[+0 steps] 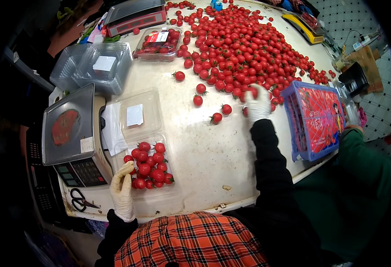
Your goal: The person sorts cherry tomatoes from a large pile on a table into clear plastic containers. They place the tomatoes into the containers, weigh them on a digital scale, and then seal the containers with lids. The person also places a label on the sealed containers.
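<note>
My left hand point(122, 188), in a pale glove, rests with bent fingers at the left side of a clear plastic clamshell point(169, 163). Its fingertips are against the tomatoes there, and whether they grip one is unclear. Several red cherry tomatoes point(144, 169) with green stems fill the clamshell's base, while its open lid point(152, 115) lies flat behind, a white label on it. At the near edge of a big heap of cherry tomatoes point(245, 43), my gloved right hand point(261, 103) has its fingers around a blurred cherry tomato point(250, 90). A few loose tomatoes point(216, 117) lie left of it.
A weighing scale point(68, 123) and black-handled scissors point(80, 200) are at left. Behind stand nested plastic trays point(122, 66), a filled clamshell point(163, 50) and a red scale point(135, 23). A purple crate point(294, 133) sits at right, beside a person's green sleeve point(366, 160). A yellow scale point(302, 28) stands far right.
</note>
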Demonstrator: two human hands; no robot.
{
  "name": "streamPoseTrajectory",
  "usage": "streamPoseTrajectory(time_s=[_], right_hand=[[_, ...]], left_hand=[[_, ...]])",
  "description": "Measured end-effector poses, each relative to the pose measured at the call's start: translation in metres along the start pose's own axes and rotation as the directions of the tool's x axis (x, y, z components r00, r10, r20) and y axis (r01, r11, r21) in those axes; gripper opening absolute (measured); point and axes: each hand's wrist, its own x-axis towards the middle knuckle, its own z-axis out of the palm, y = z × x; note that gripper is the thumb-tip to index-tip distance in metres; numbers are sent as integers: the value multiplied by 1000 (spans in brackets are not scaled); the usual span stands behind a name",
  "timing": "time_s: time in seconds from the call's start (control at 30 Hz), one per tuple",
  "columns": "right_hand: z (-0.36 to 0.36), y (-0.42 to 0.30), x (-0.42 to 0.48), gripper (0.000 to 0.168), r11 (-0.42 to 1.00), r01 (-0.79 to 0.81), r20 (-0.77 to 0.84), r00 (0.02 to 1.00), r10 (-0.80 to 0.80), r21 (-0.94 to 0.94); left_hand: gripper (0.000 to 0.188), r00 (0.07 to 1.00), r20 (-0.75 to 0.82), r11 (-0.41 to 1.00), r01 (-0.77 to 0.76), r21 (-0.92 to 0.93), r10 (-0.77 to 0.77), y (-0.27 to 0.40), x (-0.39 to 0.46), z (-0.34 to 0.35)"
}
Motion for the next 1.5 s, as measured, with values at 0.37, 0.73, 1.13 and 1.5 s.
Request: streamPoseTrajectory(time_s=[0.37, 0.73, 1.13, 1.5], right_hand=[[12, -9, -15, 67, 846, 120, 222, 975, -2, -519], [-17, -39, -95, 33, 947, 240, 453, 883, -121, -215], [-67, -193, -162, 40, 732, 72, 590, 542, -599, 677], [-52, -124, -107, 35, 917, 371, 353, 846, -400, 148]], left_hand=[[18, 993, 108, 998, 49, 39, -53, -3, 3, 8], [20, 981, 119, 988, 150, 20, -151, -1, -7, 8], [44, 708, 540, 531, 703, -473, -455, 22, -15, 44], [71, 576, 725, 222, 817, -533, -377, 5, -18, 27]])
